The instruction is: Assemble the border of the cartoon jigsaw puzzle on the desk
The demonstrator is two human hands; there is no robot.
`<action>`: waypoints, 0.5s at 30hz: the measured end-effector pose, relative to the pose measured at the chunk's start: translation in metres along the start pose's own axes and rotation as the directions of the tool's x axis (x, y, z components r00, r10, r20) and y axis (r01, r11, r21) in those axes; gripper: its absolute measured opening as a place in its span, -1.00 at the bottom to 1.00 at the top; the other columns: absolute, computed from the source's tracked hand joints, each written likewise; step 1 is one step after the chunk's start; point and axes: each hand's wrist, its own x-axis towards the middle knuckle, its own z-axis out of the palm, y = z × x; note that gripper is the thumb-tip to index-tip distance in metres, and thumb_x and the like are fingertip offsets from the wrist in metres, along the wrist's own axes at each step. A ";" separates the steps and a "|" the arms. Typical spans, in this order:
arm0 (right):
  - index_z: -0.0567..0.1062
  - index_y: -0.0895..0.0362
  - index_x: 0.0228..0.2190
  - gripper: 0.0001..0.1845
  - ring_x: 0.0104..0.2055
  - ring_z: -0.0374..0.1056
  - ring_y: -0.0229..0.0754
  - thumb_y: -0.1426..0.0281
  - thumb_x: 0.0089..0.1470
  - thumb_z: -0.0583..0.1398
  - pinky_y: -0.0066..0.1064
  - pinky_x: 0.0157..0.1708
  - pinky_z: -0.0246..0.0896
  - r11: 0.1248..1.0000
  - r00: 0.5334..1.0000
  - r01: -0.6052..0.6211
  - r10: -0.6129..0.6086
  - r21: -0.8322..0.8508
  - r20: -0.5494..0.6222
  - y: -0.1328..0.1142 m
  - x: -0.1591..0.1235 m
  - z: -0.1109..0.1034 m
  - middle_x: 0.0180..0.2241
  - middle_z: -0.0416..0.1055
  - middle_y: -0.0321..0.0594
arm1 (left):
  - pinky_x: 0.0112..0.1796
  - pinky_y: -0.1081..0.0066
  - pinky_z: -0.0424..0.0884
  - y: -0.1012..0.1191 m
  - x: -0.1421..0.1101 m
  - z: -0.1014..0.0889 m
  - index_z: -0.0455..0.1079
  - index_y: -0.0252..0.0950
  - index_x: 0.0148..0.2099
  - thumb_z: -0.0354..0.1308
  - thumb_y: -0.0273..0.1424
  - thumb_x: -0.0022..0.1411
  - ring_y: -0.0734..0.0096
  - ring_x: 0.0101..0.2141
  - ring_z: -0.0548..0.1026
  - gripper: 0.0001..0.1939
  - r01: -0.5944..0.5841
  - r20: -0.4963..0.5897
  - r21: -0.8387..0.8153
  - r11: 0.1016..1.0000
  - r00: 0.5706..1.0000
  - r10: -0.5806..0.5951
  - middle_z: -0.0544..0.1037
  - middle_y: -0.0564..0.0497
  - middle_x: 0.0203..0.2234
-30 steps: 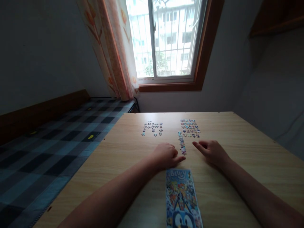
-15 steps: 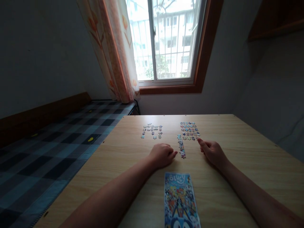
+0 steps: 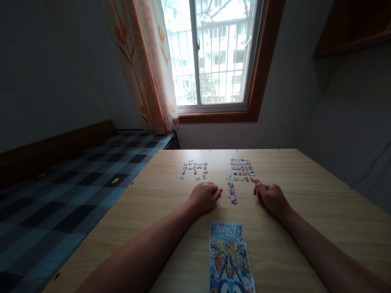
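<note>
My left hand (image 3: 205, 197) rests on the table with its fingers curled, left of a narrow strip of joined jigsaw pieces (image 3: 231, 190). A small gap parts it from the strip, and nothing shows in its fingers. On the other side, my right hand (image 3: 271, 196) is closed, thumb against finger, by the near right corner of a block of loose jigsaw pieces (image 3: 242, 168) set in rows. Whatever its fingers hold, if anything, is hidden. Another loose group of jigsaw pieces (image 3: 194, 167) lies beyond my left hand. Between my forearms lies a Bluey picture sheet (image 3: 230, 254).
The wooden table (image 3: 308, 228) reaches toward the wall under a barred window (image 3: 221, 53). Left of it stands a bed with a checked cover (image 3: 76, 195). A flowered curtain (image 3: 146, 73) hangs beside the window, and a wooden shelf (image 3: 354, 47) juts out at upper right.
My left hand has drawn back slightly to the left, away from the strip. The right hand stays by the block's corner, fingers still closed. The view has shifted a little.
</note>
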 end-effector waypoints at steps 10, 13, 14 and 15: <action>0.37 0.08 -0.76 -0.35 -0.58 0.31 -0.20 -0.02 0.21 0.06 -0.37 -0.37 0.21 0.998 0.998 0.052 -0.051 -0.029 0.038 0.007 0.003 -0.001 -0.70 0.36 -0.27 | -0.08 0.21 0.29 -0.041 0.009 -0.021 0.51 -0.25 -0.03 -0.08 -0.26 0.41 0.08 -0.01 0.33 -0.65 0.397 -0.215 0.282 0.874 0.913 -0.346 0.52 -0.15 -0.04; 0.39 0.09 -0.73 -0.36 -0.61 0.29 -0.21 -0.04 0.19 0.06 -0.38 -0.42 0.19 0.998 0.998 0.051 -0.050 -0.032 0.035 0.007 0.004 -0.001 -0.72 0.33 -0.29 | -0.05 0.17 0.25 -0.050 0.007 -0.018 0.50 -0.24 0.03 -0.08 -0.27 0.40 0.05 0.01 0.30 -0.63 0.416 -0.155 0.338 0.844 0.909 -0.386 0.49 -0.19 0.00; 0.40 0.09 -0.73 -0.36 -0.62 0.28 -0.21 -0.05 0.19 0.07 -0.38 -0.45 0.17 0.998 0.998 0.047 -0.046 -0.032 0.031 0.007 0.004 -0.001 -0.73 0.32 -0.29 | -0.05 0.16 0.25 -0.051 0.007 -0.018 0.51 -0.24 0.02 -0.09 -0.28 0.40 0.04 0.01 0.30 -0.62 0.414 -0.139 0.350 0.840 0.910 -0.390 0.49 -0.20 0.00; 0.41 0.09 -0.72 -0.36 -0.63 0.27 -0.21 -0.06 0.18 0.07 -0.38 -0.47 0.15 0.999 0.999 0.041 -0.040 -0.033 0.025 0.007 0.003 -0.001 -0.73 0.31 -0.29 | -0.05 0.15 0.25 -0.051 0.006 -0.018 0.52 -0.25 0.01 -0.09 -0.28 0.39 0.03 0.01 0.30 -0.62 0.411 -0.126 0.362 0.837 0.911 -0.393 0.49 -0.21 -0.01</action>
